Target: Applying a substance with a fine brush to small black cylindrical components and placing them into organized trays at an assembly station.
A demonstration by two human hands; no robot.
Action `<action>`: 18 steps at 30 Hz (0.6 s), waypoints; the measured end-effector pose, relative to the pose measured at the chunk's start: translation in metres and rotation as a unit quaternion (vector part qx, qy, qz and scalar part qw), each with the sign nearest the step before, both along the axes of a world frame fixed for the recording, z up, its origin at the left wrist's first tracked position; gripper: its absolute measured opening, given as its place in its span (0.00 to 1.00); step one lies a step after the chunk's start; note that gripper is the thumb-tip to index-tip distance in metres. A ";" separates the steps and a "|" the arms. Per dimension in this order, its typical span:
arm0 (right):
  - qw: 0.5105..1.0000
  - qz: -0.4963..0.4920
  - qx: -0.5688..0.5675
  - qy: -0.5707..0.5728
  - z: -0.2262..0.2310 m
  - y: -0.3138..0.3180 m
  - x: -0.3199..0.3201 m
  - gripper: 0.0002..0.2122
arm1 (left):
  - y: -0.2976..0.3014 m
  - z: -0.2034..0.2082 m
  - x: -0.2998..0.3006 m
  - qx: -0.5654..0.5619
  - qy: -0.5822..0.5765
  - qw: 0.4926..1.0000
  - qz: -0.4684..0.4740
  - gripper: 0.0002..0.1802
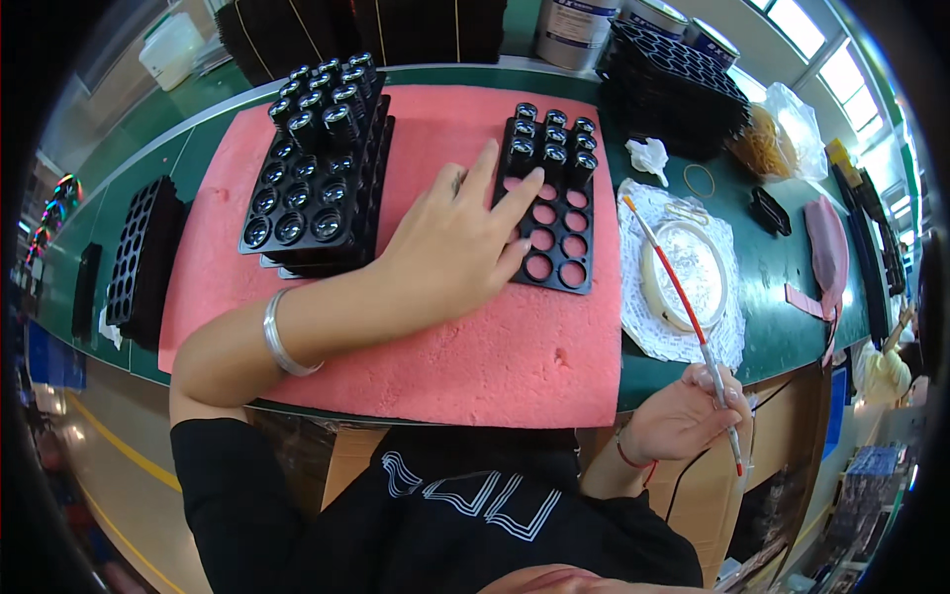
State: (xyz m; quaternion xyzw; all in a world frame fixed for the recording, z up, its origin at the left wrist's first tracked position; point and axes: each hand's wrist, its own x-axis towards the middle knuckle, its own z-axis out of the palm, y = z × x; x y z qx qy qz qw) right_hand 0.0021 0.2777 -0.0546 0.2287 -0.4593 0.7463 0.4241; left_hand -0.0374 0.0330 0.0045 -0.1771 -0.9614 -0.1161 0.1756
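Head view: a pink foam sheet (445, 381) covers the middle of a green table (777, 317). On the foam lies 1 black holed tray (556, 257); over it the left hand (460, 243) spreads loosely, contact unclear. The right hand (685, 416) grasps 1 red-handled brush (679, 287) near a round dish (648, 282) on white paper (727, 342). Farther off: cans (574, 32), windows (795, 28), yellow-lined floor (109, 495).

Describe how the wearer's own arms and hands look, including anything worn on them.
The left hand and right hand are ungloved. Black cloth sleeves cover the upper arms. A shiny silver bangle circles the left forearm; a thin red bracelet circles the right wrist.
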 end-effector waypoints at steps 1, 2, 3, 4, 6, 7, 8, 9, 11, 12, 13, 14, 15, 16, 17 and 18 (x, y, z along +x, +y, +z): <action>1.000 -0.005 0.000 0.000 0.000 0.001 0.001 0.10 | 0.003 -0.004 -0.008 0.000 0.000 1.000 -0.005 0.27; 1.000 -0.006 -0.006 -0.006 0.000 0.000 0.001 0.10 | 0.005 -0.008 -0.015 0.003 -0.001 1.000 0.011 0.27; 1.000 -0.007 -0.013 -0.011 0.000 -0.001 0.001 0.10 | 0.006 -0.012 -0.022 0.007 -0.001 1.000 0.028 0.27; 1.000 -0.007 -0.013 -0.010 0.001 -0.001 0.001 0.10 | 0.008 -0.014 -0.027 0.003 -0.010 0.999 0.038 0.27; 1.000 0.004 -0.010 -0.020 0.002 -0.002 0.002 0.10 | 0.005 -0.025 -0.037 0.019 0.014 0.999 0.025 0.27; 1.000 0.003 -0.011 -0.020 0.002 -0.002 0.002 0.10 | 0.004 -0.030 -0.039 0.034 0.037 0.999 0.014 0.27; 1.000 0.006 -0.008 -0.022 0.002 -0.001 0.002 0.10 | 0.005 -0.031 -0.039 0.035 0.037 0.999 0.011 0.27; 1.000 0.009 -0.005 -0.024 0.002 -0.001 0.003 0.10 | 0.006 -0.031 -0.039 0.038 0.042 0.998 0.014 0.28; 0.999 -0.036 -0.020 -0.024 0.003 -0.005 -0.001 0.11 | 0.008 -0.029 -0.036 0.044 0.047 0.998 0.010 0.28; 0.996 -0.079 -0.035 -0.023 0.003 -0.005 -0.004 0.12 | 0.010 -0.022 -0.032 0.054 0.026 0.998 0.017 0.28; 0.995 -0.087 -0.034 -0.022 0.003 -0.002 -0.005 0.12 | 0.011 -0.016 -0.028 0.065 0.004 0.998 0.023 0.29; 0.992 -0.128 -0.007 -0.018 0.003 0.002 -0.007 0.12 | 0.012 -0.014 -0.023 0.067 0.023 0.997 0.010 0.28; 0.985 -0.169 0.021 -0.013 0.003 0.008 -0.008 0.12 | 0.014 -0.010 -0.017 0.071 0.022 0.997 -0.004 0.28; 0.983 -0.183 0.025 -0.013 0.005 0.015 -0.009 0.12 | 0.014 -0.005 -0.011 0.077 0.051 0.995 -0.038 0.24; 0.971 -0.232 0.055 -0.011 0.007 0.024 -0.011 0.12 | 0.012 -0.002 -0.003 0.082 0.080 0.991 -0.067 0.20; 0.956 -0.281 0.085 -0.010 0.010 0.032 -0.012 0.12 | 0.007 -0.001 0.004 0.087 0.081 0.990 -0.079 0.20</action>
